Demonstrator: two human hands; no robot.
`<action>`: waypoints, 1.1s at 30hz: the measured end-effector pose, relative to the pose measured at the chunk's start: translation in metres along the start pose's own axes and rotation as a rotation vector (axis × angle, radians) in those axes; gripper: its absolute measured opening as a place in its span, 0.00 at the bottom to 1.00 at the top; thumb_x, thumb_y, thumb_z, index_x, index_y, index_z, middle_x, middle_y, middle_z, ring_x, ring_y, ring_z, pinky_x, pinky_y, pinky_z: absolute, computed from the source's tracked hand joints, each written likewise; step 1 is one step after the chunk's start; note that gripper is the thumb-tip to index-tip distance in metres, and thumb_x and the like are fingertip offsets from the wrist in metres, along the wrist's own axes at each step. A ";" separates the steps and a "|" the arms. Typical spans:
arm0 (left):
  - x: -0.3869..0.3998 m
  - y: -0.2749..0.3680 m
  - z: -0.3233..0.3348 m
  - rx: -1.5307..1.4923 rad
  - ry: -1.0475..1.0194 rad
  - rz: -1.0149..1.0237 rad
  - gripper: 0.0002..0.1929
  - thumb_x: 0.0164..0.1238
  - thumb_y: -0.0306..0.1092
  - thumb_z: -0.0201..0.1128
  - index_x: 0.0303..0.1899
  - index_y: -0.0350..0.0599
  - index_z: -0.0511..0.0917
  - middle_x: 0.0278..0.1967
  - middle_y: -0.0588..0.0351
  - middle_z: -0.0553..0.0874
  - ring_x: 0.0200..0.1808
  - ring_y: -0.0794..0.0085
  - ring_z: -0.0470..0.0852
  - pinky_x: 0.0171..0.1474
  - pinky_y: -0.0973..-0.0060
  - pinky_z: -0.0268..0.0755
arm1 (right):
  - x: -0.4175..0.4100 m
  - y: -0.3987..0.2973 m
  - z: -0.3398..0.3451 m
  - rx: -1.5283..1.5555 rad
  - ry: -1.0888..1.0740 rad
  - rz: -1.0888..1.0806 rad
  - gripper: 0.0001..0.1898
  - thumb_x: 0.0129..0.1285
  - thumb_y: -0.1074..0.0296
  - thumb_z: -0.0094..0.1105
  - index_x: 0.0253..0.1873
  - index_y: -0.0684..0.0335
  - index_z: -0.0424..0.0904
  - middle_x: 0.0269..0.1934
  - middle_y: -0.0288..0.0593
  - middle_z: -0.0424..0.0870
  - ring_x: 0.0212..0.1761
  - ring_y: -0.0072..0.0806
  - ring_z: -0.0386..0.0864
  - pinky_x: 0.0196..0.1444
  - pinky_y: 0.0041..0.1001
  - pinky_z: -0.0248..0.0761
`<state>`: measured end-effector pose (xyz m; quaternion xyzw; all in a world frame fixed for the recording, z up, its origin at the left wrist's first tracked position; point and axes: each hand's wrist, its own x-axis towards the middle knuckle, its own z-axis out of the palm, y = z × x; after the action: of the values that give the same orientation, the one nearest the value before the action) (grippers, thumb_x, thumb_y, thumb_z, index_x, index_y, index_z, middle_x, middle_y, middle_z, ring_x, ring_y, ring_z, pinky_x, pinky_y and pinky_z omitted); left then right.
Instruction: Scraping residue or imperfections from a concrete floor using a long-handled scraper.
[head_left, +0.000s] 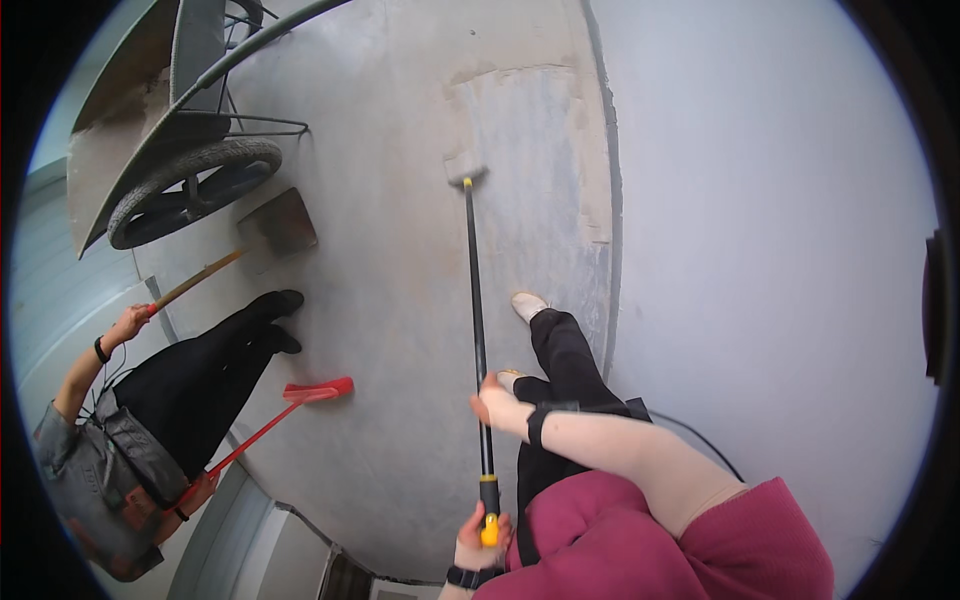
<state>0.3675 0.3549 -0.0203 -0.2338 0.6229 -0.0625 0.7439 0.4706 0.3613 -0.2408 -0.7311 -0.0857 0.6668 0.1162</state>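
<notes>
A long black pole with yellow fittings runs forward over the grey floor. Its wide, pale head rests on the floor and is blurred, so I cannot tell whether it is a scraper or a brush. My left hand grips the grip end, around a yellow part. Further down the shaft, my right hand is closed around the pole; motion blurs its fingers. Beside the head lies a bluish, scraped-looking patch of floor, bordered by beige residue.
At the left, a co-worker holds a wooden-handled shovel and a red broom. A wheelbarrow stands at the upper left. Along my right runs a white wall, meeting the floor at a grey strip.
</notes>
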 end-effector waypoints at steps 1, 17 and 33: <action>-0.011 -0.001 -0.007 -0.041 0.003 -0.032 0.26 0.56 0.58 0.40 0.24 0.40 0.66 0.14 0.57 0.67 0.17 0.71 0.66 0.22 0.80 0.57 | -0.018 -0.010 0.003 -0.040 -0.024 0.028 0.20 0.49 0.60 0.48 0.44 0.67 0.64 0.39 0.57 0.72 0.40 0.49 0.71 0.42 0.37 0.65; 0.038 0.062 0.047 -0.033 -0.020 0.049 0.18 0.60 0.51 0.39 0.47 0.54 0.63 0.21 0.58 0.67 0.18 0.74 0.65 0.21 0.79 0.58 | 0.061 -0.055 -0.054 0.192 0.117 -0.173 0.17 0.49 0.52 0.48 0.29 0.63 0.67 0.20 0.48 0.74 0.20 0.35 0.70 0.21 0.31 0.63; 0.086 0.117 0.124 0.095 -0.109 0.151 0.18 0.60 0.52 0.41 0.37 0.45 0.66 0.19 0.58 0.67 0.16 0.75 0.63 0.19 0.82 0.56 | 0.111 -0.126 -0.153 0.072 0.198 -0.223 0.11 0.54 0.66 0.41 0.40 0.66 0.63 0.30 0.51 0.75 0.29 0.47 0.72 0.32 0.40 0.64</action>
<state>0.4814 0.4590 -0.1330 -0.1535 0.5938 -0.0231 0.7895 0.6368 0.5042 -0.2985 -0.7745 -0.1304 0.5772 0.2235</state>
